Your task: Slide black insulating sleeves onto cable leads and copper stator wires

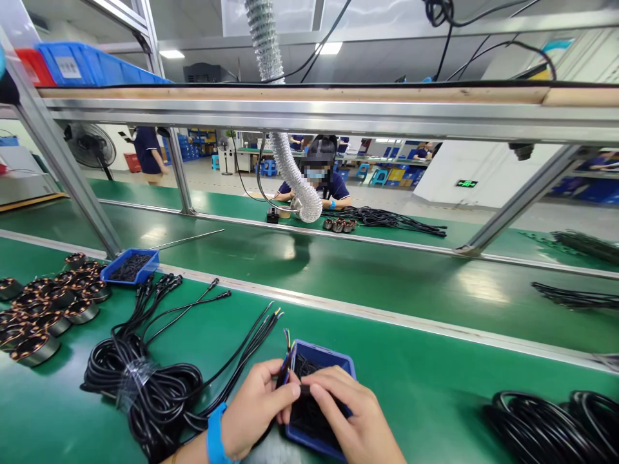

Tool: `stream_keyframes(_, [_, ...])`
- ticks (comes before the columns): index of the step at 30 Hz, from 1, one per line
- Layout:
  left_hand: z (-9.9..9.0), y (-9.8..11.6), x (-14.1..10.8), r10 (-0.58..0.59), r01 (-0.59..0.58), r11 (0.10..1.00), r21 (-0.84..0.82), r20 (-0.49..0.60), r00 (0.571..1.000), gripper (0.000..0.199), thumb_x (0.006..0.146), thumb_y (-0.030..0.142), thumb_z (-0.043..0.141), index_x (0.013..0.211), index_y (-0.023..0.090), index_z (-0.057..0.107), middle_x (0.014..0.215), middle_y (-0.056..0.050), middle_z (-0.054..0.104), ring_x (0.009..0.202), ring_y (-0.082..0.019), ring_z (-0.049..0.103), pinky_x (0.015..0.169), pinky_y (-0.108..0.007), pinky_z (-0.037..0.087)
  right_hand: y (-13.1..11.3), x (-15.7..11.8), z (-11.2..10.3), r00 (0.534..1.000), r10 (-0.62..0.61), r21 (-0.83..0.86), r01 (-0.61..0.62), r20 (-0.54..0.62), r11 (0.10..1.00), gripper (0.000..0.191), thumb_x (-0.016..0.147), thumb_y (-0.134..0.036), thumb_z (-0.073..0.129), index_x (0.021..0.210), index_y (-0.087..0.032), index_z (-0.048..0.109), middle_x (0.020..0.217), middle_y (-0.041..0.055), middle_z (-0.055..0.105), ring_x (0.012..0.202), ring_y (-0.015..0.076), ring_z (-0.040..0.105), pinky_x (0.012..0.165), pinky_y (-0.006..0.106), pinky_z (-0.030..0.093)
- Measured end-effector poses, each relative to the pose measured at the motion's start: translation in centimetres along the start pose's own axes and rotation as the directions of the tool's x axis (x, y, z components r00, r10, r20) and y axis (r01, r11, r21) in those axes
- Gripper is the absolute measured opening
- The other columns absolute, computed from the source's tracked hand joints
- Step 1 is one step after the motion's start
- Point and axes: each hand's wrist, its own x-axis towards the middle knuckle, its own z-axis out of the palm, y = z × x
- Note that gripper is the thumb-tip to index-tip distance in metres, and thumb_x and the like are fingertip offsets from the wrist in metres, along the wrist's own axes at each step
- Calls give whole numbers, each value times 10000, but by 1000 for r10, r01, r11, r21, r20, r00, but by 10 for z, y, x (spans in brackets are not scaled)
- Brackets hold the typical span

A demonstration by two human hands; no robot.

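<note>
My left hand (264, 403), with a blue band at the wrist, is closed on a black cable (284, 368) whose thin coloured wires stick up. Beside it my right hand (345, 406) pinches a small black tube (305, 390), its fingertips close to my left thumb. Both hands are over a blue bin (345, 366) of small black pieces, partly hidden by them. To the left lies a bundle of black cables (169, 380) tied with clear wrap, its stripped wire ends pointing toward the bin.
Copper-wound motor cores (51, 303) stand at the left beside another blue bin (153, 263) of black pieces. Coiled black cables (541, 425) lie at the lower right. A metal frame (338, 116) crosses above the bench. A person (338, 190) in a mask sits opposite, behind a flexible duct (287, 161).
</note>
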Motion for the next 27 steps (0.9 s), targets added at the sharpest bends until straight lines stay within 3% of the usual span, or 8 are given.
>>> stream_keyframes(2, [-1,4,-2,21,-22,1000,-16,-29,999,253,719,361,704,785,146,587,580,39,514,519,-91,473,523,-214,378,-2,-1,-3,999,10,5,-10,46,1000,194,929,-244,578,967,-255,768,858,38,767,761,175,708,718,251,571])
stream_keyframes(7, [-1,10,-4,70,-70,997,-21,-10,997,287,664,287,772,787,158,547,727,21,548,588,-119,585,548,-232,429,5,-2,5,991,128,29,-127,-29,991,125,839,-201,611,790,-215,726,720,10,707,613,140,647,581,204,521])
stream_keyframes(14, [0,5,-4,38,-31,998,-58,119,992,399,646,376,852,799,145,564,738,0,590,622,-150,631,577,-253,466,4,-2,0,964,229,77,-240,134,968,147,839,-231,573,793,-180,703,750,31,711,637,146,637,602,226,497])
stream_keyframes(18, [-6,8,-2,109,-108,994,-26,85,990,402,761,480,776,875,131,613,775,-50,662,759,-172,639,748,-303,494,-15,-7,-32,920,85,134,-146,382,980,177,848,-359,675,766,-211,727,778,43,729,733,176,662,721,276,512])
stream_keyframes(20, [-10,10,1,125,-123,992,-40,59,990,418,778,500,756,928,131,630,745,-39,662,737,-167,628,730,-297,482,-17,-7,-41,885,-21,212,-89,465,973,215,842,-441,708,815,-233,754,852,53,752,820,201,682,797,313,519])
stream_keyframes(23, [-14,8,6,78,-68,992,-110,89,993,446,733,479,790,964,118,665,713,-15,634,661,-145,596,660,-278,459,-3,-5,-30,946,91,-98,-64,313,993,120,856,-316,719,935,-237,763,968,64,763,939,243,673,872,377,502])
stream_keyframes(25, [-14,3,10,57,-48,990,-133,65,996,458,692,460,816,954,106,690,727,-16,627,632,-131,571,624,-266,444,15,-4,-9,965,167,-457,-58,202,888,235,813,-166,741,1037,-232,758,1036,67,761,986,286,657,880,427,489])
stream_keyframes(27, [-13,0,13,55,-54,990,-133,1,999,468,666,462,832,935,102,703,732,-20,627,614,-123,552,588,-255,424,33,-6,14,976,146,-690,6,162,724,348,742,-91,783,1060,-230,761,1006,59,765,922,302,671,807,428,501])
